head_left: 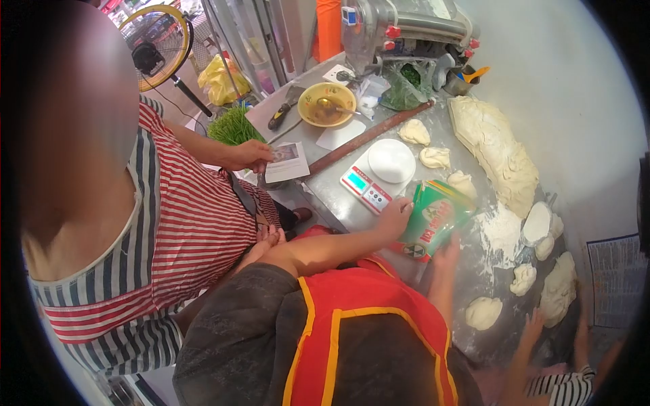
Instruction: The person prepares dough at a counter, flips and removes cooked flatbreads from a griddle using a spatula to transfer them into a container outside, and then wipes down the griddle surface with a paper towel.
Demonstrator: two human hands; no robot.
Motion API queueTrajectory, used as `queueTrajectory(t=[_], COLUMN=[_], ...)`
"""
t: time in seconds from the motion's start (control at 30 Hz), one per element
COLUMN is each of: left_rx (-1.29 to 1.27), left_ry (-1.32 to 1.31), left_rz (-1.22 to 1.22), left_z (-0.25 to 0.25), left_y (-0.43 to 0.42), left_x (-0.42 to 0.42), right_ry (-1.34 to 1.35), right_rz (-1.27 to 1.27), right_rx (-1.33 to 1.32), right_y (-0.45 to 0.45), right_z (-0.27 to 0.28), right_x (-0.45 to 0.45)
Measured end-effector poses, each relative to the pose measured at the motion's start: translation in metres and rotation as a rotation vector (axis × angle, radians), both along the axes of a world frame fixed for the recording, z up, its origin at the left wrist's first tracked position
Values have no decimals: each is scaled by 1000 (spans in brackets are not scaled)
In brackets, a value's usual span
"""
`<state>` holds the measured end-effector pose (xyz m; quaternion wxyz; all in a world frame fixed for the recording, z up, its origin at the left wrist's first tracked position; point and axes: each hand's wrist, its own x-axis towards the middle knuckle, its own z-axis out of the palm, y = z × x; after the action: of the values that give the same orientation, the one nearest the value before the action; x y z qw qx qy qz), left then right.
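A green packet with red and white print (437,218) is tilted over the front of the metal table, between my two hands. My left hand (396,215) is closed, with its fingers pinched at the packet's left edge. My right hand (447,252) grips the lower right edge, its fingers slightly blurred and partly behind the packet. Just beyond my left hand stands a white and red digital scale (366,191) with a lit display. On the scale sits a white round dish (391,161). A small dough piece (462,184) lies right behind the packet.
A person in stripes at left holds a printed paper (287,162). Another person's hands touch dough (559,289) at lower right. Around are a large dough slab (497,152), loose flour (500,233), a long wooden rod (369,138), a yellow bowl (327,105) and a metal machine (426,30).
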<state>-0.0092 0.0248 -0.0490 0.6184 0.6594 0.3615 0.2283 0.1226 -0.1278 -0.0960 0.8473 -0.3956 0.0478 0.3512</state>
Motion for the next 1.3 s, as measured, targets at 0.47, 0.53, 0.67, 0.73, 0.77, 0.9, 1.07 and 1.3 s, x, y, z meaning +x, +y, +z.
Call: queueTrajectory(t=[0.47, 0.53, 0.67, 0.73, 0.77, 0.9, 1.07, 1.3], left_rx=[119, -42, -571, -474, -403, -319, -430, -393], left_ry=[-105, -70, -207, -209, -213, -35, -8, 79], left_rz=[-179, -90, 362, 411, 490, 303, -239, -248], left_z=[-110, -113, 14, 9, -10, -1, -37, -16], left_y=[51, 67, 86, 85, 97, 98, 55, 44], left_x=[-7, -40, -62, -72, -77, -97, -58, -53], right_ry=[-7, 96, 10, -61, -43, 1, -96, -101], right_rz=[-52, -41, -14, -84, -67, 26, 38, -23], right_rx=[-48, -105, -34, -44, -33, -35, -33, 65], right_y=[-12, -32, -5, -6, -9, -17, -13, -11], right_z=[-21, -32, -9, -14, -18, -31, -3, -16], right_x=[8, -4, 2, 0, 5, -1, -5, -5])
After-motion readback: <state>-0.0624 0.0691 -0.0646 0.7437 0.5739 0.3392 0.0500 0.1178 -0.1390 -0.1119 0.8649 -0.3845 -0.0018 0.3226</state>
